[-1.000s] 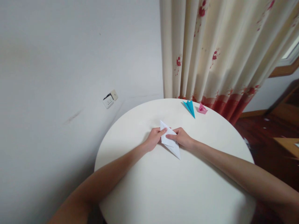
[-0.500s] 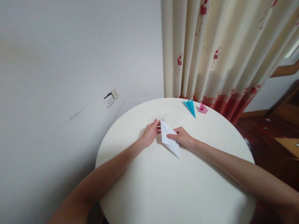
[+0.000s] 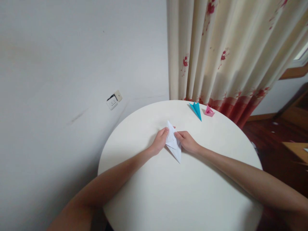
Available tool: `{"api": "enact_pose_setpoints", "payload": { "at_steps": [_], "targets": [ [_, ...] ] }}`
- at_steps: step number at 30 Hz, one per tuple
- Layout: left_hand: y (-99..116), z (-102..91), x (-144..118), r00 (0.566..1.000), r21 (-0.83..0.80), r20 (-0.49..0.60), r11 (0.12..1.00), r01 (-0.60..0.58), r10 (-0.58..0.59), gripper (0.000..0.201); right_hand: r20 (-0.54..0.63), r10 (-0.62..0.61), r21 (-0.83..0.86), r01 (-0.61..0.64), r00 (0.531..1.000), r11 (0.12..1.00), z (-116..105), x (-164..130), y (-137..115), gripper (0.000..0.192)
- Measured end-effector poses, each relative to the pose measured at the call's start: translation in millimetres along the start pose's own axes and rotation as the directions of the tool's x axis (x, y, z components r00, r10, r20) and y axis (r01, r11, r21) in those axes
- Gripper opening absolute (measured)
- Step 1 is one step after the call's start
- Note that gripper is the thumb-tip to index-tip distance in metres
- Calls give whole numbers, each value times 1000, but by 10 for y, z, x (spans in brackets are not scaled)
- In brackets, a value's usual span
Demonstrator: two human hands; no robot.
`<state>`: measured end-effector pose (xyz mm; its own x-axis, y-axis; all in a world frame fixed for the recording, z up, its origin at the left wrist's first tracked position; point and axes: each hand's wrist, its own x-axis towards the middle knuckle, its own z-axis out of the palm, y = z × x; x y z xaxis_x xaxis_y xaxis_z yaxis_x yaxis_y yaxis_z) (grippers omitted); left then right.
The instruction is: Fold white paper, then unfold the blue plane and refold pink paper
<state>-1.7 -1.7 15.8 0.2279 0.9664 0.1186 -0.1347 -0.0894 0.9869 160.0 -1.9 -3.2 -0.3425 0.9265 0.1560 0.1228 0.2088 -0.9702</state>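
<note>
A white folded paper (image 3: 174, 144), long and pointed at both ends, lies in the middle of a round cream table (image 3: 168, 192). My left hand (image 3: 160, 141) grips its left edge near the upper tip, fingers curled over the fold. My right hand (image 3: 187, 141) pinches the paper's right side, thumb and fingers pressed on it. The two hands sit close together, with the paper between them and its lower point sticking out toward me.
A blue folded paper (image 3: 196, 109) and a small pink folded paper (image 3: 209, 111) lie at the table's far edge. A flowered curtain (image 3: 228, 54) hangs behind. A wall socket (image 3: 113, 100) is at the left, wooden floor (image 3: 271, 141) at the right.
My left hand came back from the paper's upper tip and closed on its left edge. The paper turned a little and now looks narrower, its lower point shifted left.
</note>
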Motion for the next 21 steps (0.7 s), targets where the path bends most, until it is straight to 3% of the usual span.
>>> {"api": "enact_pose_setpoints", "payload": {
  "at_steps": [10,16,21],
  "targets": [
    [-32,-9,8,999,28,30,999,39,-40,58,21,-59,-89,60,998,994,-20,-14,-7,51],
    [-38,-29,11,993,-69,68,992,103,-98,55,52,-50,-5,51,997,999,-2,-26,-19,49],
    [-17,-39,-1,988,-30,112,994,109,-105,53,45,22,55,-25,999,998,6,-18,-7,49]
  ]
}}
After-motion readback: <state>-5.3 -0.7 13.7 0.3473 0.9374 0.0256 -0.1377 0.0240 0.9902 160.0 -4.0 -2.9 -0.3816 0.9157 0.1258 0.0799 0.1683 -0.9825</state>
